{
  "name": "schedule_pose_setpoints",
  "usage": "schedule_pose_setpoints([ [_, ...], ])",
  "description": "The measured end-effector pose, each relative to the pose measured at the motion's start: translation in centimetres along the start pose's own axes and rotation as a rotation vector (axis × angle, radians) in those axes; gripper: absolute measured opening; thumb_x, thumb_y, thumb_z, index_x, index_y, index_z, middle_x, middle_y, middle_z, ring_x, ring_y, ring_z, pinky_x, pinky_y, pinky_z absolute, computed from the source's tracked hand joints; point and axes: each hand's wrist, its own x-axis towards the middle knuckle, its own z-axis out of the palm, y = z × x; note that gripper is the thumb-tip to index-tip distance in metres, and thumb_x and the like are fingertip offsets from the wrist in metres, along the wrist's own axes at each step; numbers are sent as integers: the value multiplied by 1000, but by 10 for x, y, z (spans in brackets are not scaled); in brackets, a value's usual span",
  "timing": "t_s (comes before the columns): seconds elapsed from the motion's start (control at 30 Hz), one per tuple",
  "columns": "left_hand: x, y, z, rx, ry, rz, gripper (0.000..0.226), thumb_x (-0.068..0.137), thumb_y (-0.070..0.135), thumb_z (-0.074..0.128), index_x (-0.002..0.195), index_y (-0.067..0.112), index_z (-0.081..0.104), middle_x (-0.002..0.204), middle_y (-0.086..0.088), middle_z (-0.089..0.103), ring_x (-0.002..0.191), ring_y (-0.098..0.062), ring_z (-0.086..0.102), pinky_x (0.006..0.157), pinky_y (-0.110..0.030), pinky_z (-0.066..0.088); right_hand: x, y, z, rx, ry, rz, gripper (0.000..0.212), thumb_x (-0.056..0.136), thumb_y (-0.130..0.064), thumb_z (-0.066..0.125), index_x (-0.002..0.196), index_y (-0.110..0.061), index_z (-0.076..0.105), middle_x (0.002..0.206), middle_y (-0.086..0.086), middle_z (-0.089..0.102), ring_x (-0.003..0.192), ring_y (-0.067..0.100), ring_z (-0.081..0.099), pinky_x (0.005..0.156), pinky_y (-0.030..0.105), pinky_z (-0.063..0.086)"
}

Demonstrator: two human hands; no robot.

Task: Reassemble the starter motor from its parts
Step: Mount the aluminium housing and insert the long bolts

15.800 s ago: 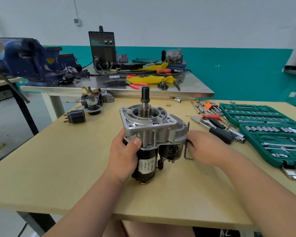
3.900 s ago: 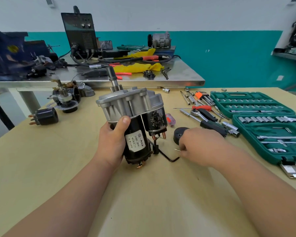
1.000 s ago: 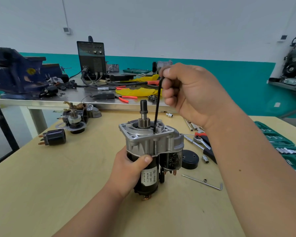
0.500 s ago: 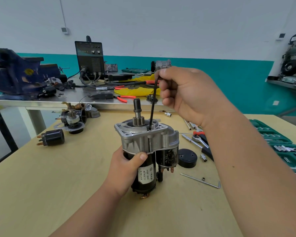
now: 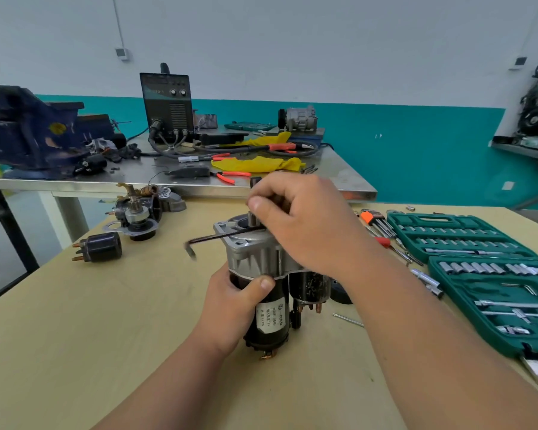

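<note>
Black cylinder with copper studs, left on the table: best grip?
Take the black cylinder across its round body, coming from above. It lies on its side with both curved flanks exposed. The copper studs stick out to the left and look too thin to hold well.

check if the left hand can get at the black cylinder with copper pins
Probably yes: bare table lies between the left hand and the black cylinder. But it grips the starter motor, so it would have to let go first.
</note>
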Motion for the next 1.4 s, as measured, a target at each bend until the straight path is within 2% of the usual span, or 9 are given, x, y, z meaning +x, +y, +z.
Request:
schedule_pose_setpoints([
  [0.1,0,0,-1,-13,-21,-25,62,61,55,74,99,7,65,92,-7,74,89,-23,71,73,-28,55,-8,-5,5,-349,-113,-189,27,99,-32,47,99,-20,71,95,-4,58,83,15,55,69,34,47],
  [0.17,-1,3,0,-13,-28,-22,64,61,58,76,98,6,63,91,-8,73,87,-24,71,72,-27,55,-10,-9,3,-396,-132,-233,29,100,-32,45,102,-19,70,98,-2,56,85,17,55,70,39,48],
  [0.33,-3,7,4,-12,-26,-20,63,60,60,75,98,11,64,90,-6,72,86,-18,69,71,-25,53,-1,-7,-20,-334,-322,-216,26,98,-28,47,113,-30,67,102,-11,50,93,6,48,82,30,45],
  [0.43,-3,6,4,6,-13,-20,55,63,55,72,95,11,63,86,-6,70,83,-16,67,72,-29,54,9,-9,-30,-365,-423,-209,23,96,-27,52,112,-35,67,94,-17,42,87,1,41,78,21,35],
  [0.57,-2,5,3,13,3,-18,61,62,52,68,102,6,64,93,-11,72,91,-27,68,77,-36,56,19,-12,-30,-494,-443,-336,15,95,-25,55,101,-29,67,99,-12,47,89,6,46,76,22,39],
  [0.67,-3,4,2,0,-12,-26,62,62,51,67,108,10,66,99,-4,74,95,-20,70,76,-29,56,17,0,-30,-172,-219,-210,7,93,-18,58,92,-23,63,81,-13,58,73,4,55,66,11,43],
  [0.77,-2,2,2,-5,-11,-21,61,62,51,66,108,12,67,101,-3,74,96,-18,69,75,-26,55,12,12,-35,468,-93,127,15,91,-4,57,84,-16,63,69,1,68,58,10,63,57,23,55],
  [1.13,-1,3,2,-20,4,-29,76,54,68,75,104,12,68,94,2,75,90,-12,70,70,-21,52,7,30,-26,540,-127,218,19,90,2,57,85,-14,66,71,0,72,58,10,64,52,22,52],
  [1.4,-2,4,3,-8,-31,-18,61,62,50,67,110,12,66,100,-1,74,95,-15,69,73,-22,53,5,32,-27,475,-150,226,18,85,-5,59,80,-22,66,72,-2,73,57,8,60,49,20,46],
])
